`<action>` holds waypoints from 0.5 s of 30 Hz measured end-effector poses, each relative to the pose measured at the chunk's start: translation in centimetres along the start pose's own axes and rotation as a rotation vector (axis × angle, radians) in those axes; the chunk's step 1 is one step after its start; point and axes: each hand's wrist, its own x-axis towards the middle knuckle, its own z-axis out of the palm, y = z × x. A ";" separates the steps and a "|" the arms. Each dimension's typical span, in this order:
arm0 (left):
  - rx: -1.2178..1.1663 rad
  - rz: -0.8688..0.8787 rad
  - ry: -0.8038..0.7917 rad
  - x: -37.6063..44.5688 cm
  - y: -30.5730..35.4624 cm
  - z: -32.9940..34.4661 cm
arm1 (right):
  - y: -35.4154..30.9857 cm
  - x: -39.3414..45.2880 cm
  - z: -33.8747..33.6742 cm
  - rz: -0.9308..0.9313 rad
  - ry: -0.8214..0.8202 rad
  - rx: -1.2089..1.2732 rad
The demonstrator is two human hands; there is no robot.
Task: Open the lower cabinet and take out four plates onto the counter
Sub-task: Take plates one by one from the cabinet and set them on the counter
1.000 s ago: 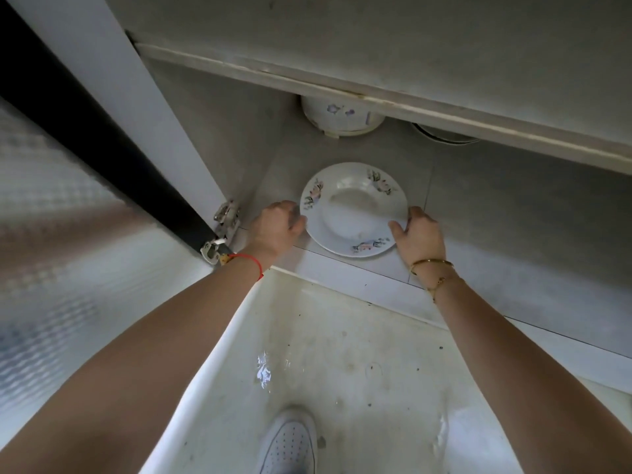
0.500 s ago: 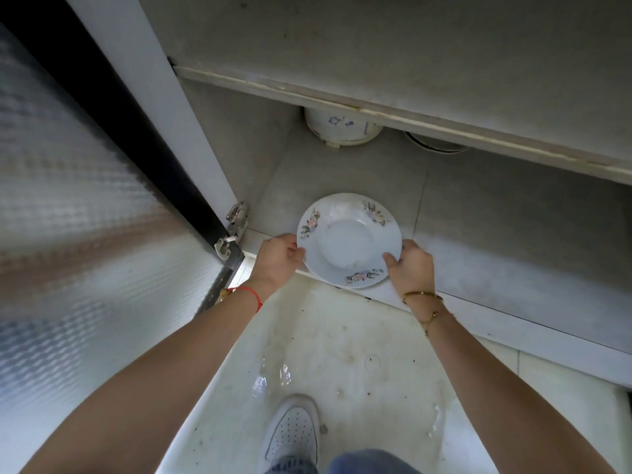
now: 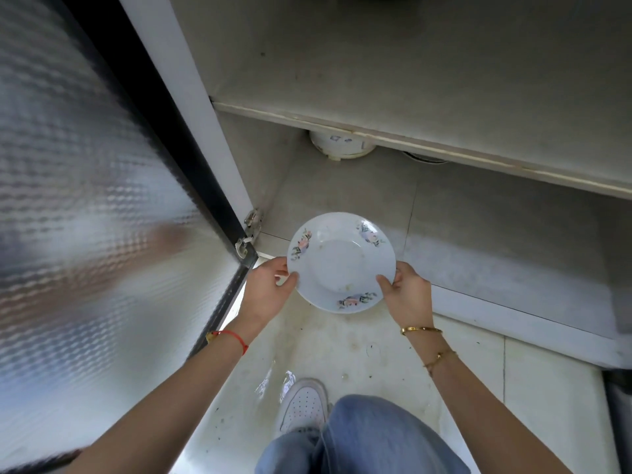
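Since the earlier frames, we note the plate (image 3: 342, 263) has come off the cabinet floor (image 3: 496, 234) and now sits out past the front edge, over the floor tiles (image 3: 342, 350), carried between both hands.

Head view, findings:

We record the left hand (image 3: 265, 290) gripping the plate's left rim, thumb curled over the top edge and fingers underneath. The right hand (image 3: 407, 295) grips the lower right rim in the same way, thumb on top. The plate is white with three flower sprays on its rim, roughly level, face up, with small specks in its well.

We observe a red string bracelet (image 3: 234, 336) on the left wrist and two gold bracelets (image 3: 422, 330) on the right.

Surroundings: the cabinet door (image 3: 85, 200), with a patterned frosted panel in a dark frame, stands open at the left, just beside the left hand. Its hinge (image 3: 249, 230) sits close to the plate's upper left. A shelf (image 3: 410, 142) runs above the lower compartment. Beneath it, at the back, we see a white dish with blue marks (image 3: 340, 145), partly hidden by the shelf edge; a dark-rimmed item (image 3: 424, 158) to its right is mostly hidden, and we cannot tell what it is.

Below, a white shoe (image 3: 302, 405) and a denim-clad knee (image 3: 362, 436) stand on wet, speckled tiles.
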 end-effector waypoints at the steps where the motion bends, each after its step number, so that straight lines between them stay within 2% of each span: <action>1: -0.005 0.002 0.006 -0.2 0.4 -0.3 | -0.3 -0.2 -0.3 -0.004 0.009 0.008; 8: -0.017 0.000 0.007 -2.2 4.9 -4.4 | -4.6 -2.4 -4.5 0.014 0.008 0.009; 15: 0.022 -0.019 -0.037 -7.0 13.8 -12.4 | -12.1 -7.7 -13.1 0.063 -0.022 -0.027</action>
